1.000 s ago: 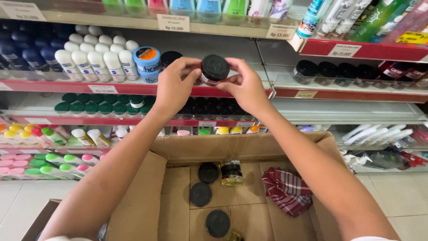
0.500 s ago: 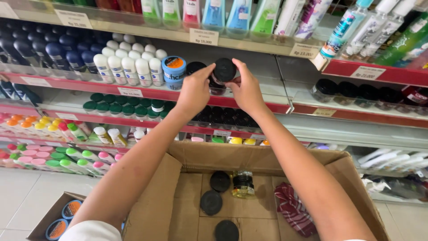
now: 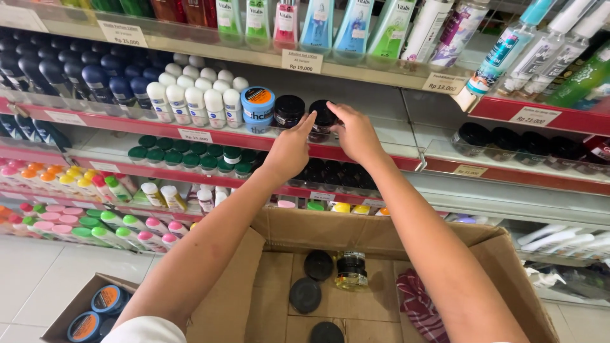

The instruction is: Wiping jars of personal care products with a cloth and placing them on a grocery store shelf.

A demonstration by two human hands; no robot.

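Both my hands are stretched out to a shop shelf (image 3: 394,134). My left hand (image 3: 291,147) and my right hand (image 3: 356,132) together grip a small black-lidded jar (image 3: 323,117) that sits on the shelf. Another black jar (image 3: 289,109) stands just to its left, beside a blue tub with an orange lid (image 3: 257,108). Below my arms lies an open cardboard box (image 3: 381,232) with several black-lidded jars, one (image 3: 351,270) on its side, and a red checked cloth (image 3: 420,303).
White and dark blue roll-on bottles (image 3: 190,98) fill the shelf's left part. Tall coloured bottles (image 3: 318,22) stand on the shelf above. Green-capped bottles (image 3: 190,155) and black jars (image 3: 330,174) line the shelf below. A second box with blue tubs (image 3: 95,308) rests on the tiled floor.
My hands have carried the black jar forward and down, from in front of the shelves onto the shelf beside the other black jar. The view has shifted left and closer.
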